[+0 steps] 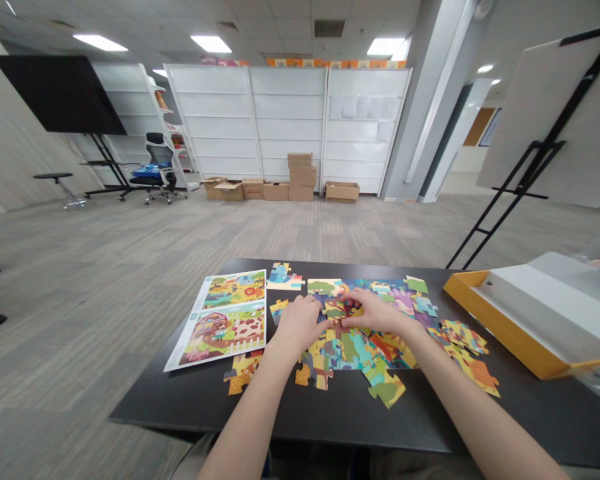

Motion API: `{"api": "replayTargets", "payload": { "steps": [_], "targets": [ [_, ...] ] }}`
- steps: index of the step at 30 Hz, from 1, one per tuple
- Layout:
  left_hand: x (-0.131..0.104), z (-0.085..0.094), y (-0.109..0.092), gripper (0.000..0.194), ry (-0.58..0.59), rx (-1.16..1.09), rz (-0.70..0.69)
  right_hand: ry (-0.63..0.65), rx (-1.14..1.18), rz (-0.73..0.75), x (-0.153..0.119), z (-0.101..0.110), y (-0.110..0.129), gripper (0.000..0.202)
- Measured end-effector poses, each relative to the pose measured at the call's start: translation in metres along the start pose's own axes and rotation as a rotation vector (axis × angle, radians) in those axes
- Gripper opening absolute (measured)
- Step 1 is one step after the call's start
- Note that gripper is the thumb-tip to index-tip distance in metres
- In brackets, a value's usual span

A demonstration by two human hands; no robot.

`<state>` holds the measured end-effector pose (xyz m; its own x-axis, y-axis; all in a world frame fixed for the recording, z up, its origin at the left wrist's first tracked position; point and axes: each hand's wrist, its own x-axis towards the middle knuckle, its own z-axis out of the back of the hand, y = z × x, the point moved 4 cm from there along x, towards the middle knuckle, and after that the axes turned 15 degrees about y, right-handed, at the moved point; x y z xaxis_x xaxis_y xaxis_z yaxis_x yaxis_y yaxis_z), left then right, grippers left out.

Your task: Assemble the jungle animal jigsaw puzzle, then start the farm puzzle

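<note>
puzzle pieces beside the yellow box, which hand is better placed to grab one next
Probably the right hand: the pieces lie on its side, just outside the right forearm. The left hand is farther off and would likely have to reach across the right arm.

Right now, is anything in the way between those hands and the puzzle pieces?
Nothing visible is: the left hand and right hand are right at the puzzle pieces. The picture sheet lies off to the left, the yellow box off to the right.
</note>
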<state>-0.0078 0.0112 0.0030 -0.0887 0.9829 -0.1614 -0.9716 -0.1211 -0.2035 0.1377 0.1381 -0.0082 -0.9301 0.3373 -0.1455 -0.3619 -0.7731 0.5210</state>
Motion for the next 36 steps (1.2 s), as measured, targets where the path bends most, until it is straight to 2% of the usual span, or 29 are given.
{"api": "replayTargets", "payload": {
  "steps": [8, 14, 18, 20, 22, 24, 27, 29, 31, 33, 36],
  "targets": [
    [0.002, -0.001, 0.003, 0.038, 0.008, -0.036, -0.009, -0.025, 0.054, 0.024, 0.003, -0.006, -0.001, 0.047],
    [-0.001, 0.003, 0.009, 0.033, 0.04, -0.049, 0.003, 0.036, 0.086, 0.013, -0.005, 0.001, -0.007, 0.061],
    [-0.002, 0.005, 0.013, 0.032, 0.029, -0.04, 0.006, 0.066, 0.169, 0.0, -0.011, 0.007, -0.007, 0.05],
    [-0.002, 0.006, 0.013, 0.032, 0.024, -0.054, 0.01, 0.036, 0.226, 0.017, -0.014, 0.015, -0.012, 0.043],
    [-0.003, 0.008, 0.014, 0.032, 0.027, -0.069, 0.024, -0.066, 0.243, 0.007, -0.02, 0.03, -0.026, 0.036],
    [-0.004, 0.011, 0.014, 0.033, 0.045, -0.068, 0.044, -0.223, 0.189, -0.063, -0.033, 0.052, -0.053, 0.031],
    [-0.004, 0.013, 0.013, 0.033, 0.08, -0.041, 0.051, -0.404, -0.011, -0.328, -0.06, 0.08, -0.109, 0.025],
    [-0.003, 0.013, 0.014, 0.033, 0.09, -0.03, 0.035, -0.43, -0.134, -0.502, -0.076, 0.088, -0.145, 0.027],
    [-0.001, 0.012, 0.015, 0.032, 0.096, -0.033, 0.025, -0.416, -0.177, -0.62, -0.086, 0.086, -0.171, 0.032],
    [0.002, 0.01, 0.017, 0.029, 0.108, -0.041, 0.025, -0.383, -0.212, -0.668, -0.088, 0.078, -0.184, 0.04],
    [0.007, 0.009, 0.019, 0.028, 0.12, -0.049, 0.019, -0.313, -0.241, -0.676, -0.082, 0.065, -0.187, 0.055]
  ]
}}
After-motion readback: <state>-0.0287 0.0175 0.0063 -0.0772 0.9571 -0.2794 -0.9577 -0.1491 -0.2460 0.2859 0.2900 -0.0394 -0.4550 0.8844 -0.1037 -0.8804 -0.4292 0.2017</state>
